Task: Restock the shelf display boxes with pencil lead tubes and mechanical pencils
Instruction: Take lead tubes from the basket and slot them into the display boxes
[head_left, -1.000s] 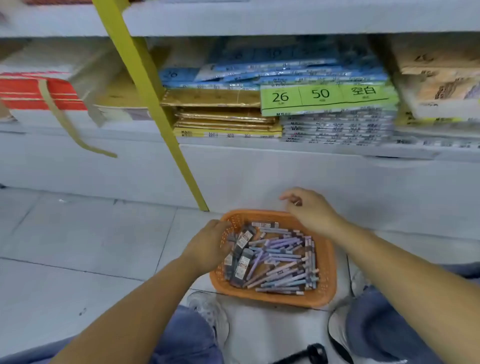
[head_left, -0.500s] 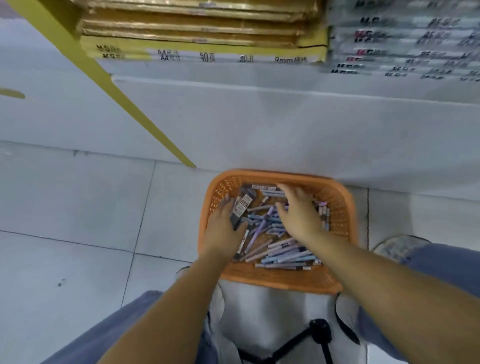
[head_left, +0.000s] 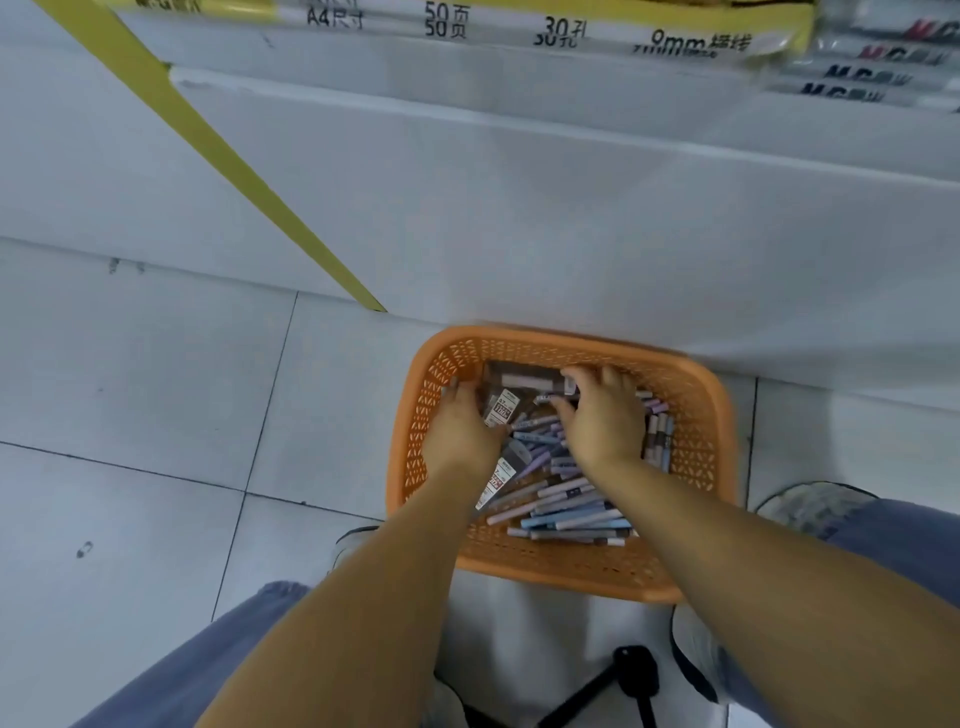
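An orange plastic basket (head_left: 719, 431) sits on the floor between my knees, against the white shelf base. It holds a heap of pastel mechanical pencils (head_left: 569, 512) and dark pencil lead tubes (head_left: 500, 483) with white labels. Both hands are inside it. My left hand (head_left: 460, 434) is at the basket's left side, palm down, curled around a labelled lead tube (head_left: 504, 408) beside its thumb. My right hand (head_left: 605, 418) lies palm down over the far middle of the heap, its fingertips on a dark flat pack (head_left: 524, 382). Its palm hides what is under it.
A white shelf base (head_left: 519, 208) rises right behind the basket, with packs of paper (head_left: 519, 26) on the shelf above. A yellow strap (head_left: 234, 161) slants down to the floor at left. My shoes (head_left: 815, 506) and a black tripod (head_left: 631, 675) are below the basket.
The view has tipped down and closer to the basket. My right hand has come down from above the basket's rim into the heap, and my left hand has slid toward the far left corner.
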